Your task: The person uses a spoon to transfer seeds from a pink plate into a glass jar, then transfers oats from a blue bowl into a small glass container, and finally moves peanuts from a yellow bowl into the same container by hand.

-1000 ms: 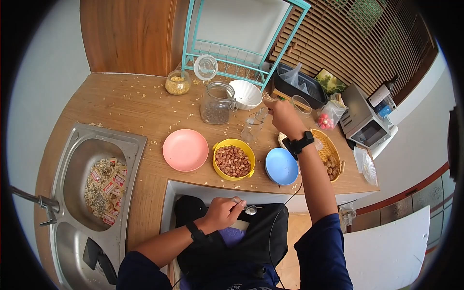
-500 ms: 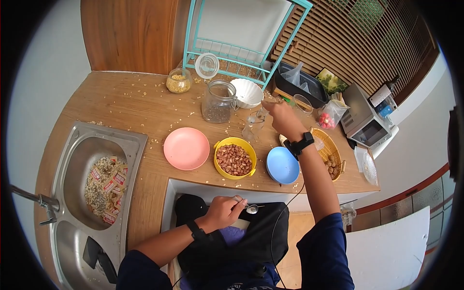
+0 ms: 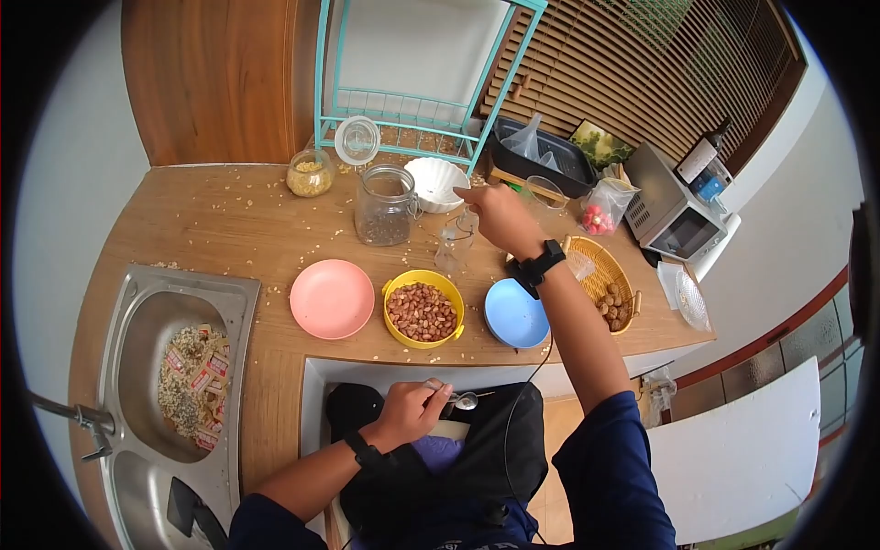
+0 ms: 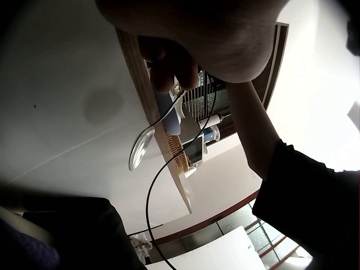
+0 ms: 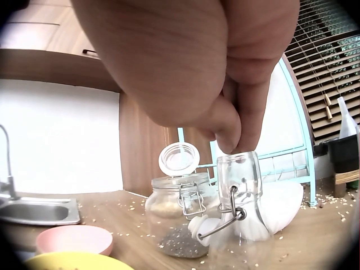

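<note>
My left hand (image 3: pixel 408 414) is held low over the lap and grips a metal spoon (image 3: pixel 466 401), its bowl pointing right. The spoon's bowl (image 4: pixel 142 149) also shows below the fingers in the left wrist view. Up on the counter, my right hand (image 3: pixel 506 220) is at the mouth of a clear swing-top glass bottle (image 3: pixel 453 246). In the right wrist view its thumb and fingers come together right at the bottle's rim (image 5: pixel 239 158); I cannot tell whether they pinch it. The bottle stands upright, its white stopper (image 5: pixel 201 229) hanging at the side on the wire.
A clip jar (image 3: pixel 383 215) with dark seeds stands left of the bottle, before a white fluted bowl (image 3: pixel 434 186). Along the front are a pink plate (image 3: pixel 332 299), a yellow bowl (image 3: pixel 422 278) of peanuts and a blue bowl (image 3: pixel 516 313). A wicker basket (image 3: pixel 600 261) holds walnuts.
The head view has shifted. My right hand has moved a little left toward the bottle's mouth. My left hand keeps holding the spoon over the lap.
</note>
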